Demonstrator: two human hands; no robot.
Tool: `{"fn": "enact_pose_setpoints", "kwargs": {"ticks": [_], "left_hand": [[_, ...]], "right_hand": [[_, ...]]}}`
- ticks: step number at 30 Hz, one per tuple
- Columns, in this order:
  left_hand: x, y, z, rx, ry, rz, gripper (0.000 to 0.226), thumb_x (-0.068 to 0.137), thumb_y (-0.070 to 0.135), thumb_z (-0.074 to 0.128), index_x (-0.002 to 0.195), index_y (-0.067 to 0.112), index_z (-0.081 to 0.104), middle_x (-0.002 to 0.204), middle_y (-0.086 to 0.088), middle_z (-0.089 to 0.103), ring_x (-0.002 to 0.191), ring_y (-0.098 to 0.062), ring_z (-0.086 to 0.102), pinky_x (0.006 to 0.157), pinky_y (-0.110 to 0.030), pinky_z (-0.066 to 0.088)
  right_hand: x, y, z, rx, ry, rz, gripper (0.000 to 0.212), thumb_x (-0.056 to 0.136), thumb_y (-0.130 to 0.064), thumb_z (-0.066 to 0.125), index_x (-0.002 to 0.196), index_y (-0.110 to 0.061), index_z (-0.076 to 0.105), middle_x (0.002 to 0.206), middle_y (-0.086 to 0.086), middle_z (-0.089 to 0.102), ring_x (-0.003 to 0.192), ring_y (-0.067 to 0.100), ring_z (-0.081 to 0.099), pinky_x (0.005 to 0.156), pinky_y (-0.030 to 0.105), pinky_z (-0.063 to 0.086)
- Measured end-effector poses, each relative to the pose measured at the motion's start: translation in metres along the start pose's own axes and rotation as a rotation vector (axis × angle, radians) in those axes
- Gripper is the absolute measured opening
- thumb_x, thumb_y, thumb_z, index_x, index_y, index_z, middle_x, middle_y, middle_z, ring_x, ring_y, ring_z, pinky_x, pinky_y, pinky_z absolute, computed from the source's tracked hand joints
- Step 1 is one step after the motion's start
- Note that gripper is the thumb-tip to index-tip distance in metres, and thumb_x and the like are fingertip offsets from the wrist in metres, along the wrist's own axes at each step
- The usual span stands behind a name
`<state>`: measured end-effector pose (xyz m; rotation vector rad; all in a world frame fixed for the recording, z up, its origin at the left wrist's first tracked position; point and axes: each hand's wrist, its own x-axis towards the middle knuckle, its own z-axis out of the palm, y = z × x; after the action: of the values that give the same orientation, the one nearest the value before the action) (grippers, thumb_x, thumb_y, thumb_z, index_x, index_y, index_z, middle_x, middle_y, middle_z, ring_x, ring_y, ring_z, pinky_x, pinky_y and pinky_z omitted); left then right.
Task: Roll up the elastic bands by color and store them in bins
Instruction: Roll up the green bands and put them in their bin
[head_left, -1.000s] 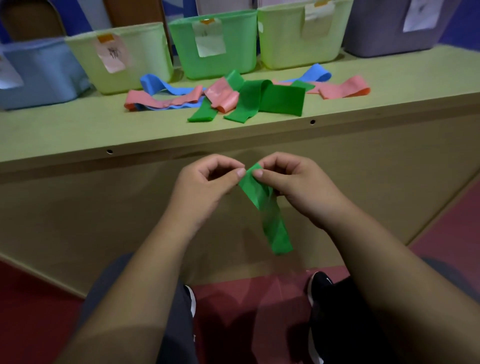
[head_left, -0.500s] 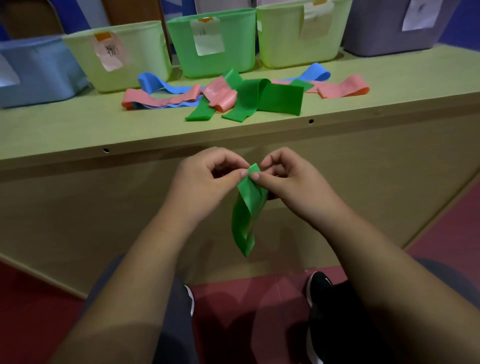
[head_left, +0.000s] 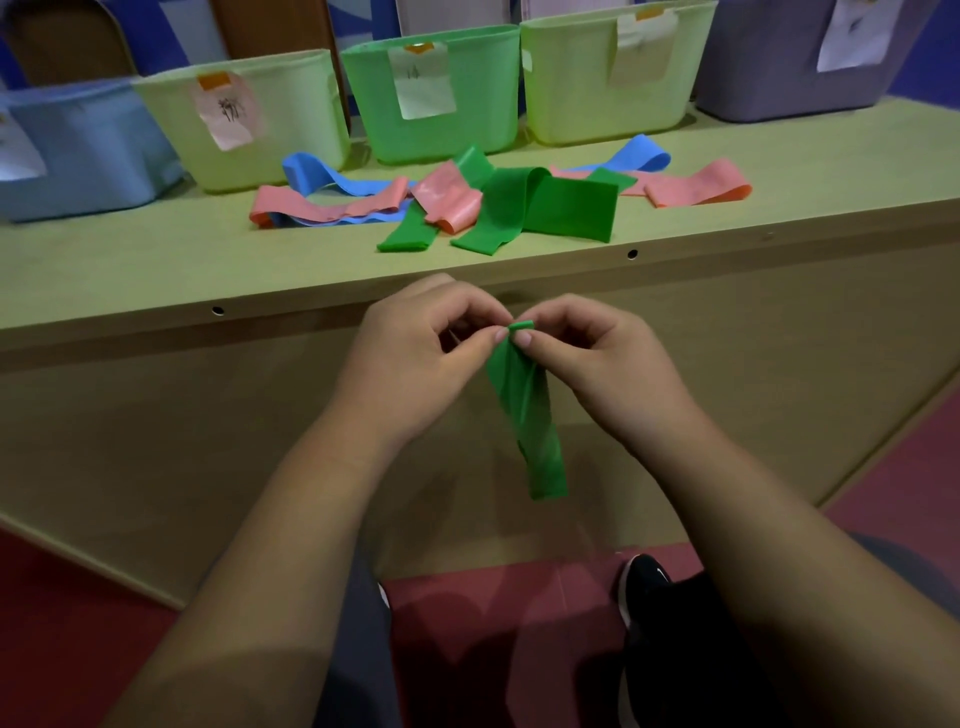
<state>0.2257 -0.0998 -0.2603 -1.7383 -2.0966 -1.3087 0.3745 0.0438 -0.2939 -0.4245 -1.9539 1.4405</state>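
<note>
The long wooden counter (head_left: 156, 270) fills the upper half of the scene, its front edge running across just above the middle. Along its far side, from ten o'clock round to one o'clock, stand five labelled bins: a blue bin (head_left: 88, 150), a pale green bin (head_left: 291, 130), a green bin (head_left: 467, 104) at twelve, a second pale green bin (head_left: 582, 93) and a grey bin (head_left: 779, 67). Just in front of them, at twelve o'clock from the hands, the loose bands (head_left: 566, 210) lie flat on the counter top in an overlapping heap of green, pink and blue strips.

Below the counter edge, mid-view, the person's two hands meet. The left hand (head_left: 415, 358), coming in from seven o'clock, has its fingers curled and pinches the top of the green band (head_left: 530, 415) between thumb and forefinger. The right hand (head_left: 602, 364), in from five o'clock, pinches the same end, its thumb tip right beside the left's. The band hangs from that pinch toward six o'clock, slack and slightly twisted. At its top a small tight roll (head_left: 521, 326) shows just above the fingertips.
</note>
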Motion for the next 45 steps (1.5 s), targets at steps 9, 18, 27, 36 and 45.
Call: {"fn": "enact_pose_setpoints", "kwargs": {"ticks": [9,18,27,36,45], "left_hand": [[0.05,0.001,-0.008,0.212,0.124,0.033,0.018,0.093,0.019,0.075,0.111,0.018,0.075,0.106,0.007,0.061,0.103,-0.01,0.06,0.094,-0.013,0.042],[0.076,-0.018,0.011,0.297,0.144,-0.227,0.014,0.092,0.037,0.075,0.097,0.025,0.08,0.106,-0.002,0.064,0.129,-0.023,0.055,0.092,-0.025,0.039],[0.075,0.007,0.007,-0.138,0.342,-0.201,0.013,0.105,0.033,0.063,0.099,0.023,0.068,0.09,0.014,0.067,0.084,-0.007,0.062,0.083,-0.039,0.058],[0.045,0.019,0.004,-0.649,0.442,-0.301,0.026,0.108,0.039,0.051,0.087,0.032,0.063,0.092,-0.007,0.054,0.088,-0.024,0.05,0.081,-0.053,0.051],[0.033,0.036,-0.009,-0.904,0.48,-0.453,0.025,0.114,0.031,0.044,0.118,0.023,0.067,0.113,-0.009,0.079,0.103,-0.038,0.076,0.065,-0.05,0.064]], "right_hand": [[0.007,-0.005,-0.003,0.062,0.088,-0.018,0.006,0.097,-0.009,0.076,0.099,-0.012,0.08,0.092,0.006,0.079,0.082,0.005,0.069,0.077,0.024,0.056],[0.019,-0.003,-0.013,0.013,0.241,-0.1,0.005,0.095,-0.018,0.081,0.096,-0.023,0.08,0.099,0.007,0.072,0.09,0.022,0.069,0.087,0.046,0.06],[0.022,-0.008,-0.017,-0.033,0.298,-0.115,0.006,0.094,-0.016,0.081,0.096,-0.022,0.079,0.108,0.006,0.064,0.082,0.019,0.062,0.078,0.027,0.053],[0.016,-0.009,-0.016,-0.096,0.349,-0.233,0.009,0.094,-0.014,0.081,0.098,-0.022,0.078,0.137,0.004,0.051,0.096,0.013,0.069,0.085,0.025,0.058],[0.013,-0.002,-0.005,-0.134,0.219,-0.294,0.006,0.095,-0.005,0.076,0.099,-0.009,0.078,0.119,0.005,0.065,0.118,0.017,0.067,0.098,0.033,0.06]]}}
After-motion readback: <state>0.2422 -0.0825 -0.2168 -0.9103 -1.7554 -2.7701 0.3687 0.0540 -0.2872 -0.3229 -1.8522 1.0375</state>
